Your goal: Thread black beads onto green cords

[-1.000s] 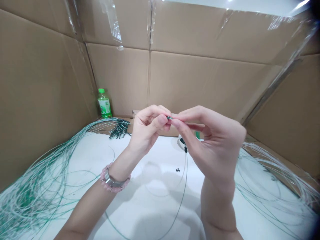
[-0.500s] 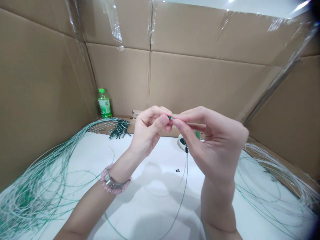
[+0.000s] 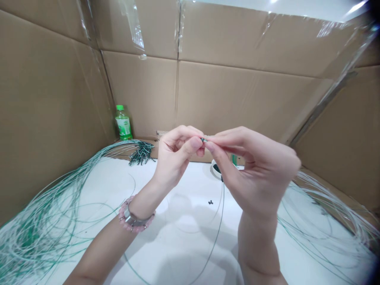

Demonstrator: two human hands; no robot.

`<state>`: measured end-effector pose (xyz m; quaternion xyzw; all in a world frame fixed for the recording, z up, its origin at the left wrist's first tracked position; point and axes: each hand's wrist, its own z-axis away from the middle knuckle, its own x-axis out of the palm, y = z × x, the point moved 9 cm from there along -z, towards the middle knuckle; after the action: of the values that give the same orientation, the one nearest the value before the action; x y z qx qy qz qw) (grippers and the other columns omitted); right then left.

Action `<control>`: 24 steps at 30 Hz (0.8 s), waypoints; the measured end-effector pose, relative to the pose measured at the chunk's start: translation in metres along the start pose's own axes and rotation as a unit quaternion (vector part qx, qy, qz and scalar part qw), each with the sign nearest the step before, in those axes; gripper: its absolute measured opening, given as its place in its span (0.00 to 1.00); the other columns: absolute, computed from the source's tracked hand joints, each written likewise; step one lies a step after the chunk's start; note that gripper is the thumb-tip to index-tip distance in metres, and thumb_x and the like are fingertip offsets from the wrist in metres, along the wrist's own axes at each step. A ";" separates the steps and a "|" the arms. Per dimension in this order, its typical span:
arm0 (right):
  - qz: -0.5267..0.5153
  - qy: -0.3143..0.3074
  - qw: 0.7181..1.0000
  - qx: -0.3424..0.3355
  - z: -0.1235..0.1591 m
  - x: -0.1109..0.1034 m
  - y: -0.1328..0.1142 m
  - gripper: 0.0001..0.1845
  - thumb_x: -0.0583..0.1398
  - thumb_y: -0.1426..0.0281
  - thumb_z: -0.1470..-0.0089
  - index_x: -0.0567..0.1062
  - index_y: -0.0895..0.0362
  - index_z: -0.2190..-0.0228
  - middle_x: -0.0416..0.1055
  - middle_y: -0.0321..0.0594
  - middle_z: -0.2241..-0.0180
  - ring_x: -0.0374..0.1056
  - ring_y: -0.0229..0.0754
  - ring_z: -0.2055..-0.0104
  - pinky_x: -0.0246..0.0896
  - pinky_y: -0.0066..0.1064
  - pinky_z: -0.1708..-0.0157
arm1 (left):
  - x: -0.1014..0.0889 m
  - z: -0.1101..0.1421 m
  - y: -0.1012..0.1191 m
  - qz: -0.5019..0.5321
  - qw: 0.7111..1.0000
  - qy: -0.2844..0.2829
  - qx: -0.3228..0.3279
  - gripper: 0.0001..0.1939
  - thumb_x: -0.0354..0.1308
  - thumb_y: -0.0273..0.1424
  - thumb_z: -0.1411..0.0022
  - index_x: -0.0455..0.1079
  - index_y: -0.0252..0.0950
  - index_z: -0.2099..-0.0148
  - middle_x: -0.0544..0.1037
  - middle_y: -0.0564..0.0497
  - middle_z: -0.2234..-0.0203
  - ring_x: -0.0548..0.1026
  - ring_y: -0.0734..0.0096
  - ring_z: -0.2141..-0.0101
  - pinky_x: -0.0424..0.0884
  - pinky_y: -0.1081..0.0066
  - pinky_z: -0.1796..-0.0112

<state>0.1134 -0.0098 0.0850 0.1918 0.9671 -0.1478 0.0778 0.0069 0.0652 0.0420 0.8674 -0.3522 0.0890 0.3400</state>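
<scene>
While the two hands meet in the air above the table, the left hand (image 3: pixel 175 156) and the right hand (image 3: pixel 257 170) both grip a tiny green piece (image 3: pixel 203 139) between thumb and fingertips, their tips almost touching around it. A thin green wire (image 3: pixel 219 225) drops from under the right hand to the white table (image 3: pixel 184 241). Just behind the right hand's fingers sits a small white dish (image 3: pixel 214 169) holding dark bits, and a few dark beads (image 3: pixel 210 202) lie below that hand. Beyond the left hand lies a cluster of short wires (image 3: pixel 141 154), with a green bottle (image 3: pixel 123 123) past it against the cardboard wall (image 3: pixel 237 103). Long wire bundles (image 3: pixel 38 233) spread outside each hand. A pink beaded bracelet (image 3: pixel 126 219) circles the left wrist.
</scene>
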 end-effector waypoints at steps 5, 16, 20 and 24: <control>-0.017 0.005 1.000 0.000 0.000 0.000 0.001 0.09 0.62 0.79 0.51 0.73 0.52 0.73 0.74 0.30 0.73 0.71 0.36 0.71 0.70 0.29 0.72 | 0.000 -0.001 0.003 -0.031 0.999 0.002 0.011 0.05 0.65 0.34 0.48 0.76 0.38 0.71 0.74 0.58 0.76 0.71 0.88 0.79 0.69 0.85 0.76; -0.014 0.023 1.000 0.000 -0.001 -0.004 0.000 0.11 0.62 0.80 0.50 0.75 0.51 0.74 0.75 0.30 0.74 0.70 0.35 0.71 0.68 0.28 0.71 | -0.002 0.003 0.014 -0.122 0.989 -0.003 0.082 0.03 0.62 0.30 0.43 0.78 0.41 0.66 0.76 0.56 0.72 0.75 0.85 0.76 0.72 0.85 0.74; -0.027 0.038 0.999 0.003 -0.001 -0.004 0.001 0.11 0.63 0.80 0.51 0.76 0.50 0.74 0.75 0.28 0.74 0.70 0.34 0.72 0.69 0.28 0.72 | -0.002 0.004 0.021 -0.172 0.979 0.012 0.111 0.04 0.61 0.31 0.43 0.77 0.39 0.67 0.77 0.55 0.74 0.75 0.83 0.76 0.73 0.83 0.74; -0.028 0.031 0.999 0.017 -0.001 -0.004 0.002 0.09 0.63 0.80 0.52 0.76 0.52 0.73 0.75 0.29 0.74 0.70 0.34 0.73 0.71 0.27 0.71 | -0.002 0.004 0.026 -0.208 0.968 0.029 0.135 0.05 0.60 0.31 0.42 0.76 0.37 0.67 0.76 0.55 0.76 0.74 0.83 0.76 0.72 0.83 0.73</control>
<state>0.1177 -0.0090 0.0864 0.1703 0.9714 -0.1602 0.0399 -0.0122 0.0496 0.0518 0.9563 -0.1391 0.0886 0.2413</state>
